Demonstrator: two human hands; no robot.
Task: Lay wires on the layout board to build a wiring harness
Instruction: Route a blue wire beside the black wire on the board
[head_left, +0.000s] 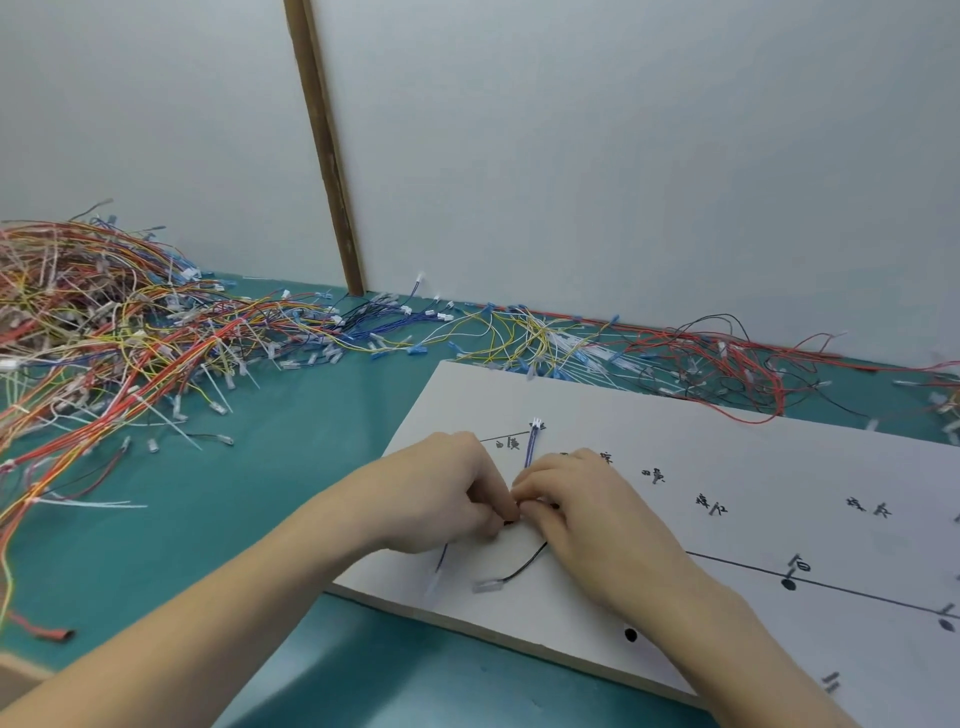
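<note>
White board under my hands: the layout board (649, 415) lay tilted across the teal tabletop (291, 467), its near left corner pointing toward me, black lines, dots and handwritten labels marked on its face. My left hand (441, 493) and my right hand (587, 514) met near the board's left end, fingertips touching each other. Both had their fingers curled in tight, pinching a small bundle of wires between them right at the board's surface; the exact point of the pinch was hidden by my own fingers.

From that pinch a blue-violet wire (531, 449) ran up and away from me, ending in a small white connector (536, 423) lying on the board just beside a drawn line. A black wire (524, 564) curved out from under my right hand toward me and ended in a clear sleeved terminal (485, 587) resting on the board. Another thin blue wire (441, 558) came out below my left hand and ended in a pale terminal (432, 587) near the board's front edge.

Well apart on my left sat a big tangled pile of loose wires (104, 332), red, orange, yellow and white. More wires (545, 338), yellow, blue, red and black, lay strewn along the wall (623, 156) behind the board.
</note>
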